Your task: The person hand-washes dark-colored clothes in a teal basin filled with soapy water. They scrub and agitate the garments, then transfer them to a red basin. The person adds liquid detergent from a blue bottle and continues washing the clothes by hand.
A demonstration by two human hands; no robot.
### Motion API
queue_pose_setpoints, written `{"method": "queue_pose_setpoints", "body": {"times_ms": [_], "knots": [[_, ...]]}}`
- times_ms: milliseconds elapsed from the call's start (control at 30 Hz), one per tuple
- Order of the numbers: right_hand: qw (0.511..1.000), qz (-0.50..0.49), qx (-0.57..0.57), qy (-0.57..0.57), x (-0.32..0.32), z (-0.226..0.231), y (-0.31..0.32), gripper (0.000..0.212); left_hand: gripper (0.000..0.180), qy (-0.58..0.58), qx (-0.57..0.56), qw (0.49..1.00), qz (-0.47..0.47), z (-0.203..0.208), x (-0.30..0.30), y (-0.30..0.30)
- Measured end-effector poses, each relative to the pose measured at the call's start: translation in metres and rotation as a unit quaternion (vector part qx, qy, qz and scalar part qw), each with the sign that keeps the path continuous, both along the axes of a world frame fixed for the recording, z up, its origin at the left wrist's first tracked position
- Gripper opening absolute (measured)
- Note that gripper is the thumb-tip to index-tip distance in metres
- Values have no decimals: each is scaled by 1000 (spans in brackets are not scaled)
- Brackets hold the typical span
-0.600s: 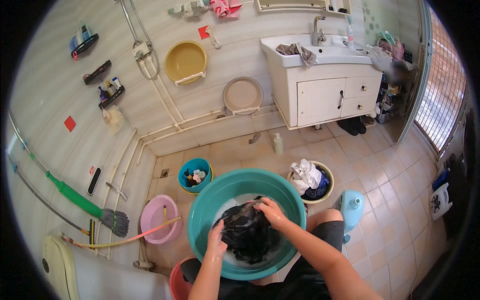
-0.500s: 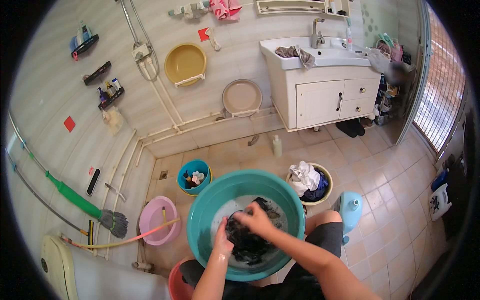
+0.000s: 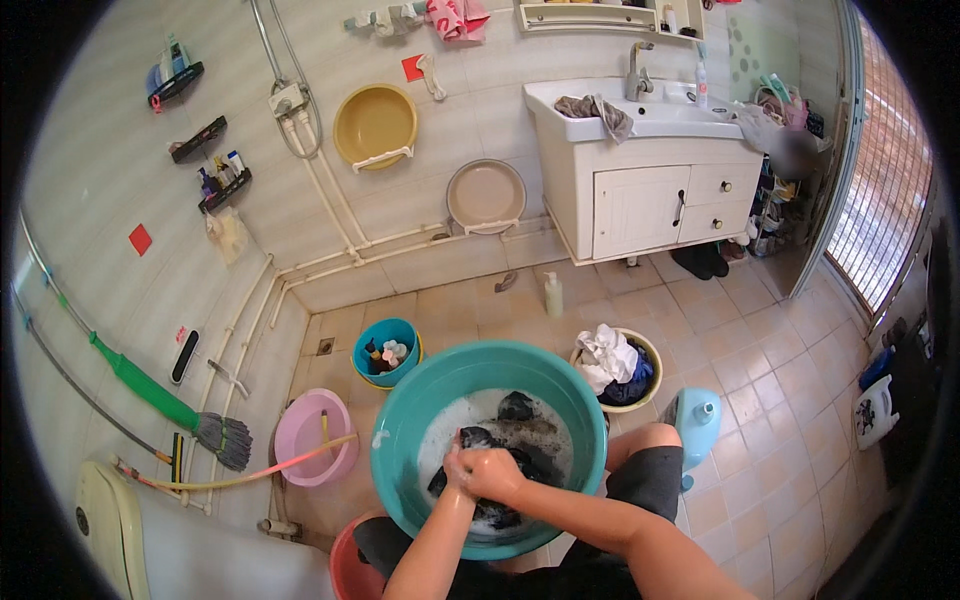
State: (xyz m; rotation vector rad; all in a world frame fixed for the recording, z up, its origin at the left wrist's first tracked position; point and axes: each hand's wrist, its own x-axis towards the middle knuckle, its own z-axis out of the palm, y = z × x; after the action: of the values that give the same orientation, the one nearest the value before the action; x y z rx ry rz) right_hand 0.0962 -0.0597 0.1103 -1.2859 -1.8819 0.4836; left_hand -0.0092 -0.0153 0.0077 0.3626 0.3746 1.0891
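Observation:
A large teal basin [image 3: 400,400] stands between my knees, holding cloudy, sudsy water and a soaked black garment [image 3: 538,465]. Over the water my left hand [image 3: 458,467] and my right hand [image 3: 492,474] press together, both closed on a bunched part of that garment. Some dark cloth pokes up past my fingers, and the rest floats and sinks in the suds below. Its exact kind I cannot make out.
A basin of white and dark clothes [image 3: 630,402] stands right of the teal one, near a light-blue jug [image 3: 697,425]. To the left are a blue bucket with bottles [image 3: 374,336], a pink basin [image 3: 290,440] with a hose [image 3: 250,472], and a red basin [image 3: 345,555]. A pump bottle [image 3: 554,295] stands beyond.
My right hand has come down and left against my left hand, and both have closed on the garment. The black cloth has shifted and spread in the water.

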Motion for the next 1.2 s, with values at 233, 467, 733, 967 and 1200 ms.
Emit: {"method": "queue_pose_setpoints", "body": {"times_ms": [233, 467, 733, 967, 1200], "knots": [[883, -51, -341, 319, 57, -85, 60, 31, 34, 154, -130, 978, 60, 89, 32, -17], [797, -12, -362, 484, 66, -37, 38, 30, 33, 210, -103, 968, 95, 72, 5, -9], [997, 12, 71, 13, -4, 31, -23, 24, 35, -144, -1, 973, -178, -9, -20, 13], [992, -54, -44, -105, 10, 15, 13, 26, 36, 90, -75, 985, 126, 45, 29, -18], [990, -78, -78, 87, 24, -17, 21, 23, 30, 177, -165, 963, 122, 60, 16, -13]]}}
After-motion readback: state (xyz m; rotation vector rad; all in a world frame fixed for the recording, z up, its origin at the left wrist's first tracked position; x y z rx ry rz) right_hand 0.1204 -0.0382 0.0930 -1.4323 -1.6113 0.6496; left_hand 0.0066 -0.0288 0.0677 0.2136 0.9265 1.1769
